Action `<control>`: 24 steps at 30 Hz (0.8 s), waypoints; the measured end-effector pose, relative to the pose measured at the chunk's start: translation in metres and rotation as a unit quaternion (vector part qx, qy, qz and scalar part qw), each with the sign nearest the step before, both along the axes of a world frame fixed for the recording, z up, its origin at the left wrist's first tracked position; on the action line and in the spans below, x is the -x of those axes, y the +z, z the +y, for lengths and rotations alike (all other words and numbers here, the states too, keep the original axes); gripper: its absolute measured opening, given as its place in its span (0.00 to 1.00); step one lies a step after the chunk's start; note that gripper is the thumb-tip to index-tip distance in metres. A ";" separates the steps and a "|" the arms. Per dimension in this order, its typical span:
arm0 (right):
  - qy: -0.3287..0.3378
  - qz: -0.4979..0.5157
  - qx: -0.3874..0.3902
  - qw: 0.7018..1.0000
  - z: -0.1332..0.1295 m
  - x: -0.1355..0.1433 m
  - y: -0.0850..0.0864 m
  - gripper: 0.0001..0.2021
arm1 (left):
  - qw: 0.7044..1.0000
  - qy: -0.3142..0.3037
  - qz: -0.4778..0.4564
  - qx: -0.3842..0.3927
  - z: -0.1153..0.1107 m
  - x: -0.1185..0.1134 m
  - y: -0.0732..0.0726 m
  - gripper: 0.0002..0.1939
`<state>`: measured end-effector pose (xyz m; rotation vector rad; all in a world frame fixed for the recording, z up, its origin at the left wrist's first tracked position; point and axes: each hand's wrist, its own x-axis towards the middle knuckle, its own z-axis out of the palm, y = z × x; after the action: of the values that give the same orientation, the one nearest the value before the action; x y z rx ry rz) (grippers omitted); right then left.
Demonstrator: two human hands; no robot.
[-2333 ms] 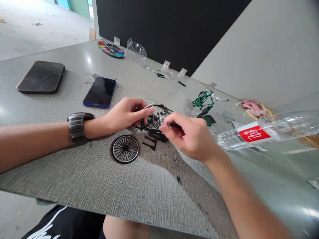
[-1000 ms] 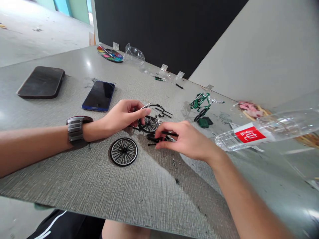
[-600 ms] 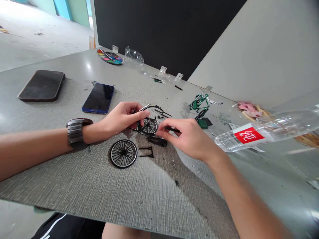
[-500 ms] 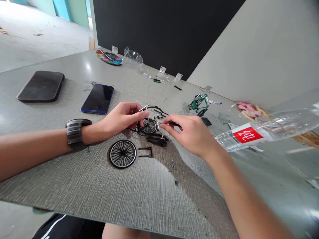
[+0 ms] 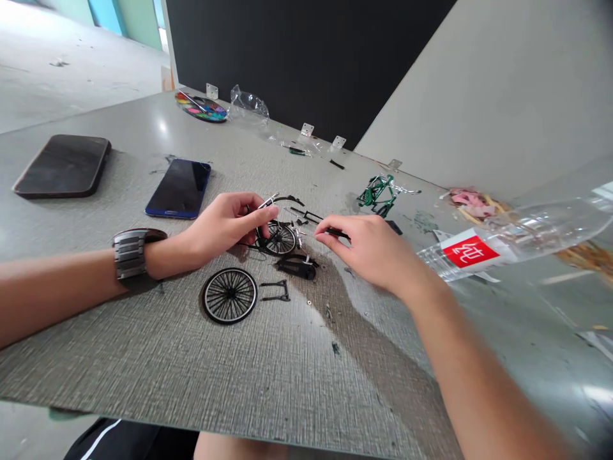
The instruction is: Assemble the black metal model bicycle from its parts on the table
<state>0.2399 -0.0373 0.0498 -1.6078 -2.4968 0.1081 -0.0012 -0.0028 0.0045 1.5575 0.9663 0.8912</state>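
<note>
My left hand (image 5: pixel 234 220) is closed on the black model bicycle frame (image 5: pixel 261 239), whose spoked rear wheel (image 5: pixel 280 239) shows just right of the fingers. To the right, my right hand (image 5: pixel 357 239) pinches a small dark rod-like piece (image 5: pixel 339 234), partly hidden by the fingers. Between the hands lie small silver and black parts (image 5: pixel 300 237) and a thin black fork-like piece (image 5: pixel 306 215). Below them sits a black elongated part (image 5: pixel 297 266). A loose wheel (image 5: pixel 230 295) lies flat nearer the front, beside a black U-shaped bracket (image 5: pixel 276 291).
A green model bicycle (image 5: pixel 383 193) stands behind my right hand. A plastic bottle (image 5: pixel 517 236) is at the right. Further left are a blue phone (image 5: pixel 179 188) and a dark flat case (image 5: pixel 64 166). A paint palette (image 5: pixel 201 107) and clear wrapping (image 5: pixel 249 105) lie at the back.
The view has shifted slightly, moving the scene left. My right hand has drawn a little away from the small silver parts, and a tiny ring-like piece now shows on the table below the black elongated part.
</note>
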 end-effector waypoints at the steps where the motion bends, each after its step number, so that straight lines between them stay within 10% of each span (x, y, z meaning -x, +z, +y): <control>1: 0.001 0.001 0.010 1.000 0.001 -0.002 0.000 0.12 | 1.000 0.001 -0.003 0.005 0.000 0.000 0.000 0.16; 24: 0.110 0.034 0.075 0.991 -0.011 0.021 -0.006 0.12 | 0.999 0.007 -0.031 0.019 0.003 0.002 -0.007 0.19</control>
<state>0.2186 -0.0487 0.0435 -1.3469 -2.6596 0.3801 -0.0029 0.0002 -0.0024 1.4845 0.9464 0.9204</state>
